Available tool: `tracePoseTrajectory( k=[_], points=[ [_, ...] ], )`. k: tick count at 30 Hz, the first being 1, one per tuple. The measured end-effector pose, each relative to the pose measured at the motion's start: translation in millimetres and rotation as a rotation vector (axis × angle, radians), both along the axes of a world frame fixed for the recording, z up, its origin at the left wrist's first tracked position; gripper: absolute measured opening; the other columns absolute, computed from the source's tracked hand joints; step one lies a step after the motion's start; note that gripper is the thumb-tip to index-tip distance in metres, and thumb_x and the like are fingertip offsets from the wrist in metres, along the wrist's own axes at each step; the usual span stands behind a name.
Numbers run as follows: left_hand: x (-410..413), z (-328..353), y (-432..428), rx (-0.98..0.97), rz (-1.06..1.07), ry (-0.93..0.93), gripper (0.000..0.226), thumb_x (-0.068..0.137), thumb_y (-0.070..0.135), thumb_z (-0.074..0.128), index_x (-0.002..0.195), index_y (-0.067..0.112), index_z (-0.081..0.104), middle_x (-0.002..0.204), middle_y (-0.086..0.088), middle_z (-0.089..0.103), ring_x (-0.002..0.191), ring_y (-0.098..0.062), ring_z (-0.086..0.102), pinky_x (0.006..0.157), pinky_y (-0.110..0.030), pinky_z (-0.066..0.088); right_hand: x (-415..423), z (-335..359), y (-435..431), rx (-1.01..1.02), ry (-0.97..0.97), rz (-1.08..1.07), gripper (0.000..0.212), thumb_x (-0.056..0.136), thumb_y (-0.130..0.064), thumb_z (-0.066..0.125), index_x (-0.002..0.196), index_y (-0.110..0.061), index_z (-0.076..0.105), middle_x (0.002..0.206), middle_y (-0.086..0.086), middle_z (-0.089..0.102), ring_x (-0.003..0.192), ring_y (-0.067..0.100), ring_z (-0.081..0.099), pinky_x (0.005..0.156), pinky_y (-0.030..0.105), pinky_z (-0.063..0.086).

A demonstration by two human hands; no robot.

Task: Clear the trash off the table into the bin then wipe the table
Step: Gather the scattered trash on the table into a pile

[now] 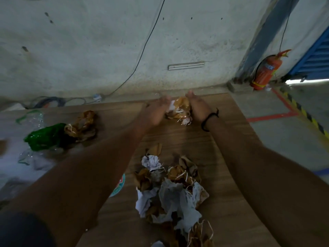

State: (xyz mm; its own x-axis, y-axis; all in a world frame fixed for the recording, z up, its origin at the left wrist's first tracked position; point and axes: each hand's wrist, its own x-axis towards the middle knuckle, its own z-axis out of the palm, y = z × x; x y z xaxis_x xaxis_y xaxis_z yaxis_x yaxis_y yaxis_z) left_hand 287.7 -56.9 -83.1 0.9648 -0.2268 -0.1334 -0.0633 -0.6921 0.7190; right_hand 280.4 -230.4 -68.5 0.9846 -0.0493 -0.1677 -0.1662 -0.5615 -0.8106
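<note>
Both hands, the left hand (156,111) and the right hand (197,107), cup a crumpled wad of brown and white paper (179,109) at the far edge of the wooden table (222,139); it looks light and squashy, so squeezing its sides should work.

table (204,143): matt wood-grain finish | near heap (170,191): crumpled brown and white paper, thin paper strips mixed in | far wad (179,109): glossy brown wrapper with white paper | bag (46,136): shiny green plastic | wall (106,41): rough, matt concrete
</note>
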Motion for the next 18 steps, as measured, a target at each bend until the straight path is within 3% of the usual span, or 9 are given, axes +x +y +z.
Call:
tracePoseTrajectory(
  k=[3,6,8,10,11,14,16,18],
  points=[
    [-27,-11,2,-0.143,-0.002,0.024,0.100,0.066,0.095,0.008,0.120,0.032,0.063,0.121,-0.007,0.067,0.113,-0.027,0.060,0.101,-0.044,0.044,-15,-16,7,0.131,0.016,0.049,0.095,0.059,-0.100,0.022,0.116,-0.039,0.066,0.131,-0.001,0.061,0.121,0.019,0.055,0.106,0.045,0.040],
    [-53,-19,27,-0.474,0.032,-0.018,0.068,0.084,0.073,0.033,0.105,0.021,0.072,0.106,-0.007,0.072,0.101,-0.019,0.067,0.094,-0.035,0.049,-38,-20,-6,0.181,0.055,0.174,0.081,0.065,-0.097,0.021,0.110,-0.046,0.067,0.135,-0.001,0.059,0.126,0.019,0.051,0.111,0.045,0.035],
    [-61,-19,56,-0.510,0.117,-0.045,0.052,0.092,0.057,0.029,0.109,0.024,0.066,0.117,0.000,0.066,0.111,-0.011,0.061,0.102,-0.029,0.042,-47,-22,-32,0.239,0.027,0.121,0.084,0.064,-0.097,0.023,0.110,-0.042,0.066,0.138,0.001,0.056,0.132,0.018,0.047,0.115,0.042,0.029],
    [-67,-14,78,-0.435,0.175,-0.026,0.053,0.097,0.050,0.021,0.124,0.024,0.057,0.135,-0.001,0.054,0.127,-0.010,0.047,0.106,-0.021,0.030,-48,-20,-58,0.263,0.026,-0.013,0.103,0.053,-0.103,0.025,0.120,-0.034,0.063,0.142,0.002,0.052,0.135,0.019,0.044,0.117,0.042,0.025],
    [-69,-13,80,-0.410,0.169,-0.004,0.057,0.098,0.050,0.018,0.133,0.021,0.052,0.143,-0.002,0.048,0.132,-0.009,0.039,0.104,-0.015,0.026,-51,-14,-63,0.262,0.032,-0.053,0.102,0.057,-0.101,0.025,0.124,-0.033,0.061,0.144,0.003,0.050,0.136,0.019,0.042,0.118,0.042,0.024],
    [-86,-5,59,-0.458,0.089,0.050,0.063,0.099,0.054,0.020,0.144,0.016,0.040,0.149,0.007,0.036,0.130,0.000,0.030,0.086,0.007,0.025,-68,1,-31,0.206,0.012,0.045,0.064,0.092,-0.067,0.018,0.129,-0.032,0.056,0.146,0.001,0.047,0.134,0.015,0.040,0.116,0.035,0.022],
    [-106,3,39,-0.518,0.040,0.126,0.060,0.095,0.061,0.026,0.135,0.024,0.051,0.137,0.014,0.044,0.125,0.002,0.039,0.091,0.001,0.034,-82,0,-3,0.119,0.027,0.151,0.073,0.084,-0.075,0.018,0.130,-0.033,0.057,0.141,0.004,0.053,0.129,0.020,0.047,0.112,0.042,0.031],
    [-119,-7,31,-0.487,-0.010,0.177,0.071,0.080,0.083,0.033,0.119,0.033,0.065,0.128,0.009,0.062,0.121,-0.008,0.056,0.105,-0.030,0.042,-101,-4,11,0.114,0.061,0.227,0.087,0.068,-0.093,0.021,0.125,-0.039,0.060,0.133,0.003,0.060,0.122,0.022,0.054,0.106,0.045,0.039]
  ],
)
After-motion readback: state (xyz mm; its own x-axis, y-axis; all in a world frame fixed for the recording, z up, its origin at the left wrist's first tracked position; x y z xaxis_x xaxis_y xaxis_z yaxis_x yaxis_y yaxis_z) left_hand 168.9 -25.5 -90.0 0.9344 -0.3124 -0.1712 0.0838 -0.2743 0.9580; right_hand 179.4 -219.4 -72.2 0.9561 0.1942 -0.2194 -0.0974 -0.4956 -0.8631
